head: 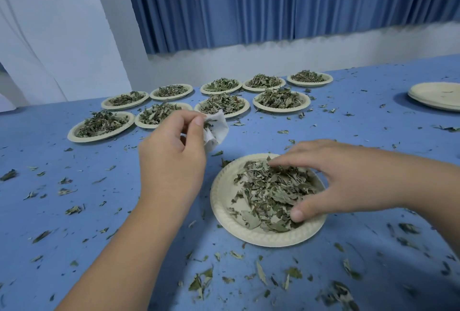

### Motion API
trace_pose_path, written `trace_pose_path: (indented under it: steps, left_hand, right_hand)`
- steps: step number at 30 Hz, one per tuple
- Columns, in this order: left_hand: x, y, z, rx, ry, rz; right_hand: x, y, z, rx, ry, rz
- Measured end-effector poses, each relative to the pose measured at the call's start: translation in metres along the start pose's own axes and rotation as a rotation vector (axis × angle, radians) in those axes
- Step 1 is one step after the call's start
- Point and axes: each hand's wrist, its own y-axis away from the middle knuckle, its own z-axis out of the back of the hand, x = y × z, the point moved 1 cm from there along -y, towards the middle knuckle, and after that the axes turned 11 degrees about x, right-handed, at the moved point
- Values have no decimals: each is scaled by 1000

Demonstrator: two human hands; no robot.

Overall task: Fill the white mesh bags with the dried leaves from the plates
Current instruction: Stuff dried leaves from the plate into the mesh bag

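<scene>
Leaves (268,193) this dry weigh almost nothing and crumble under pressure, so scoop them loosely rather than squeeze. Your right hand (348,179) arches over the heap on the near plate (224,213), with thumb and fingertips dug in on either side, curling round a clump. The bag (217,131) is limp, thin cloth. Your left hand (171,159) holds it above the table (348,124) at eleven o'clock from that plate, thumb and fingers pinching its crumpled edge. Take it by the rim so the mouth gapes. Nine more plates (100,126), all heaped with leaves, sit at twelve o'clock. A stack of empty ones (438,96) lies at two o'clock.
</scene>
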Motion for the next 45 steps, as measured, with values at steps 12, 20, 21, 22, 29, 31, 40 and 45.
trace_pose_path:
  steps: [12, 20, 21, 22, 29, 31, 40, 45]
  left_hand:
    - [0, 8, -9, 260, -62, 132]
    - [-8, 10, 6, 325, -255, 339]
    - [-9, 9, 8, 340, -342, 369]
    - [-9, 8, 9, 375, -419, 394]
    - [-6, 13, 6, 777, -437, 546]
    - [-4, 12, 7, 741, -407, 556]
    - [-8, 8, 10, 581, -219, 564]
    - [-7, 7, 15, 569, -34, 644]
  right_hand:
    - [19, -9, -15, -83, 132, -16]
    - [26, 1, -13, -106, 193, -129]
    - [28, 1, -14, -94, 205, -133]
    - [30, 0, -16, -88, 213, -131]
    - [39, -8, -26, -98, 193, -89]
    - [40, -11, -29, -113, 192, -81]
    - [37, -13, -31, -170, 171, -56]
    - [37, -10, -30, -186, 189, -89]
